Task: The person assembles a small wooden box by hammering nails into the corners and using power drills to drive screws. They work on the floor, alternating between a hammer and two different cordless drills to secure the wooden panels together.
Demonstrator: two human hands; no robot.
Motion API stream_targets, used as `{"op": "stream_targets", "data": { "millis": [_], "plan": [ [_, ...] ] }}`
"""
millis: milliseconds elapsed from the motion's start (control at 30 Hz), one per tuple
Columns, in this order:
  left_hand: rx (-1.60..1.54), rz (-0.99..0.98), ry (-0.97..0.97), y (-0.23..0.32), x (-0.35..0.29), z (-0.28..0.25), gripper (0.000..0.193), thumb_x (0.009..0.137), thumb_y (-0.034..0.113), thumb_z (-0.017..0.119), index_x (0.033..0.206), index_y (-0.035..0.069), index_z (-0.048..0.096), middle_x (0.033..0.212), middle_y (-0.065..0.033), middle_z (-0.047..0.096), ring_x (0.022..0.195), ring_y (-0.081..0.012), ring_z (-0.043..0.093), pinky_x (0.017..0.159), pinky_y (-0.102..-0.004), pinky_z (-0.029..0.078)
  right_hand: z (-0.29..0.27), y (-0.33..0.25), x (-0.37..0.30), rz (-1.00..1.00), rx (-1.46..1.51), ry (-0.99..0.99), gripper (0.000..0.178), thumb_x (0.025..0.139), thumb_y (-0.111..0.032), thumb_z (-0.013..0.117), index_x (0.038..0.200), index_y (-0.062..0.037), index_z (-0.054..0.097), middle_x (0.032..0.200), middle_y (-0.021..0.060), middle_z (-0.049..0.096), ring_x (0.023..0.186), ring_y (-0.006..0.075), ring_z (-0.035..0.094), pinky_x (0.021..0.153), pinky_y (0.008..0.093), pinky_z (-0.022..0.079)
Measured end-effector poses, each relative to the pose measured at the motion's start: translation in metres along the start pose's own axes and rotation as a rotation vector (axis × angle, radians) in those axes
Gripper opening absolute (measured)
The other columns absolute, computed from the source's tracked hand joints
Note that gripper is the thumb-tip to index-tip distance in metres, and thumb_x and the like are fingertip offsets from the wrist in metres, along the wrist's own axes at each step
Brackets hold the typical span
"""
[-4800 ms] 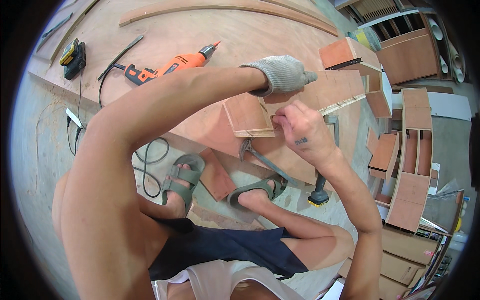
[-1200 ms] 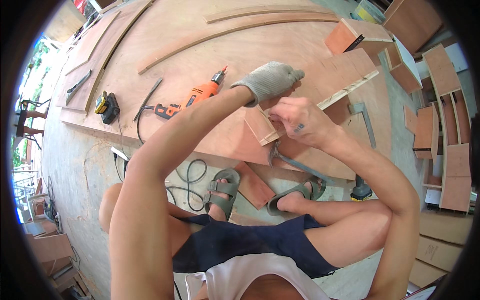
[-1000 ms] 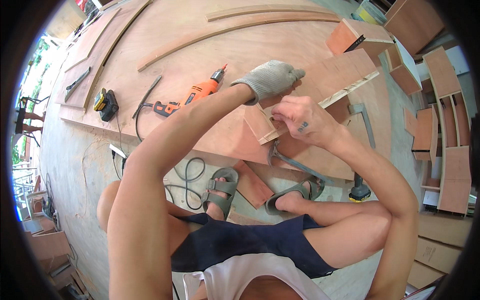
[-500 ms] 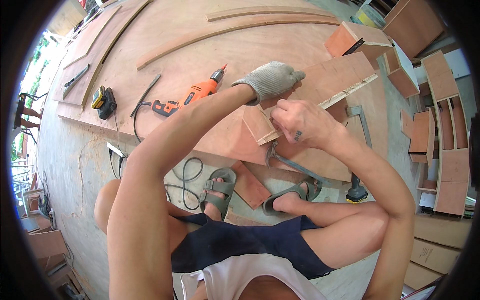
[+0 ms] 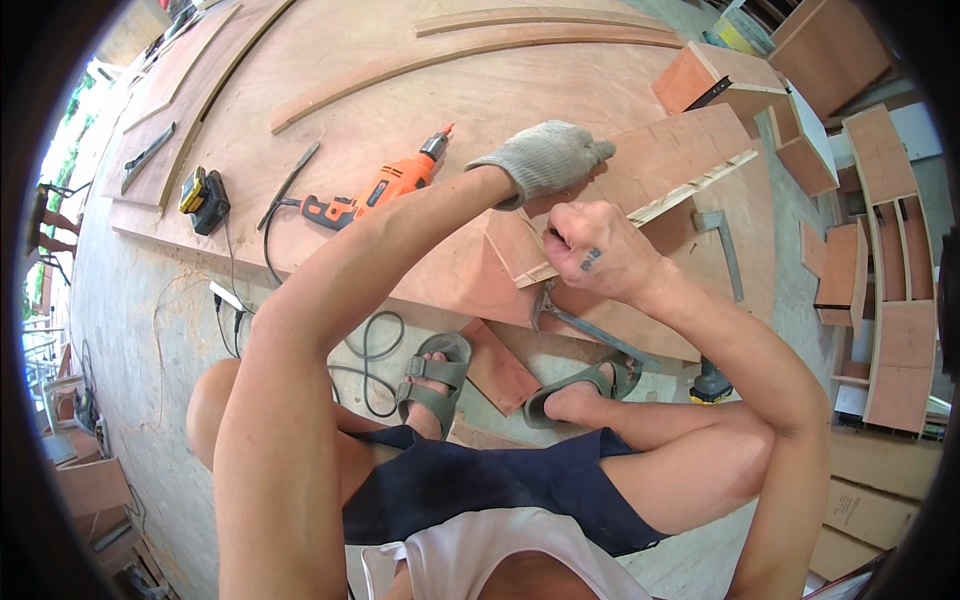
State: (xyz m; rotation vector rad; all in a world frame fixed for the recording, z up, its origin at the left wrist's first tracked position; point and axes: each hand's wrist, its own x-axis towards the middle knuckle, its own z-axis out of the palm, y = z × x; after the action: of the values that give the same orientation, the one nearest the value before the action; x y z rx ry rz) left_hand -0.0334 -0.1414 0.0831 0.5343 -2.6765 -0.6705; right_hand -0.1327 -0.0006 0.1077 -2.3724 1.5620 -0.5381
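Observation:
My left hand [image 5: 547, 162], in a grey knitted glove, is closed over the far left part of a plywood box [image 5: 670, 145]; its fingertips are partly hidden. My bare right hand [image 5: 605, 250] forms a fist, thumb side up, just over the near open side of the box. Whatever it may hold is hidden inside the curled fingers. The box has a broad panel, a pale raw edge strip [image 5: 692, 187] and a short side piece [image 5: 515, 245]. Close to the right fist lies a claw hammer [image 5: 598, 336]. A metal square [image 5: 728, 255] lies right of the box.
An orange corded drill [image 5: 385, 190] lies left on the large plywood sheet [image 5: 390, 80]. Beyond it are long wood strips [image 5: 480, 43]. A yellow-black battery pack [image 5: 205, 200] sits at the left. Plywood boxes [image 5: 800, 140] and a cabinet frame [image 5: 905, 270] stand right. A cordless tool [image 5: 711, 385] is near my knee.
My right hand has turned slightly and its fingers are curled tighter, drawn a little back from the short side piece. The gloved left hand stays almost where it was.

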Motion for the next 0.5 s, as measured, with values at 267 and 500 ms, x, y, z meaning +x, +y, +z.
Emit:
{"op": "stream_targets", "data": {
  "millis": [267, 500],
  "plan": [
    [-0.118, -0.088, -0.026, -0.003, 0.004, -0.002, 0.045, 0.106, 0.039, 0.046, 0.096, 0.001, 0.069, 0.082, -0.0149, 0.07, 0.077, -0.0304, 0.07, 0.073, -0.0403, 0.054, -0.044, 0.009, -0.011, 0.066, 0.209, -0.173, 0.035, 0.089, -0.011, 0.067, 0.119, 0.0057, 0.061, 0.096, 0.0229, 0.07, 0.087, 0.0364, 0.07, 0.079, 0.0433, 0.056],
    [-0.115, -0.148, -0.065, 0.009, -0.002, -0.01, 0.046, 0.106, 0.038, 0.044, 0.11, 0.0, 0.069, 0.099, -0.0187, 0.074, 0.095, -0.0388, 0.069, 0.087, -0.0449, 0.053, -0.087, 0.164, -0.209, 0.691, -0.17, 0.055, 0.067, 0.082, -0.005, 0.072, 0.145, -0.0008, 0.05, 0.128, 0.0246, 0.065, 0.118, 0.036, 0.064, 0.101, 0.0426, 0.051]
  ]
}}
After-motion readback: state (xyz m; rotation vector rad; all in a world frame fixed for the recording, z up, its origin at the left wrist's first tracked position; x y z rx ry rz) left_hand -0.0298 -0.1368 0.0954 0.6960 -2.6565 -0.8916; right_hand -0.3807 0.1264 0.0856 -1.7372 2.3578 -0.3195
